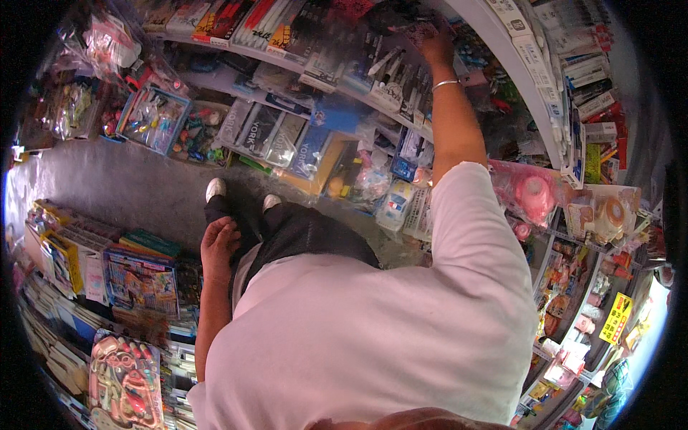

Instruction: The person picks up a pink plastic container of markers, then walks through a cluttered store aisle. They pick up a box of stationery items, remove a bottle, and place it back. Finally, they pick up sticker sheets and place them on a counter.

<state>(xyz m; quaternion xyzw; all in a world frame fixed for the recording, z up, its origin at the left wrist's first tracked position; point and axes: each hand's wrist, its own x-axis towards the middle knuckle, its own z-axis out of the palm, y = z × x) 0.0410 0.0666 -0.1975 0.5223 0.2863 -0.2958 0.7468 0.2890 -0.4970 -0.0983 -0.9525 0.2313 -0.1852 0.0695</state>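
My right hand [436, 45] reaches up to a shelf at the top, beside a dark, blurred item in plastic; the fingers are dark and blurred, so what they hold cannot be told. A silver bracelet [445, 83] is on that wrist. Just left of the wrist, pens [395, 86] stand in boxes on the shelf [371, 99]. My left hand [220, 239] hangs beside my dark trousers with its fingers loosely curled and nothing visible in it.
Notebooks [285, 140] and a blue-rimmed bin [154, 121] of small packets sit below the shelf. Books [141, 279] stand at lower left, near a pink toy set [126, 381]. Pink packaged goods [532, 193] are at right. Grey floor [129, 174] shows around my shoes.
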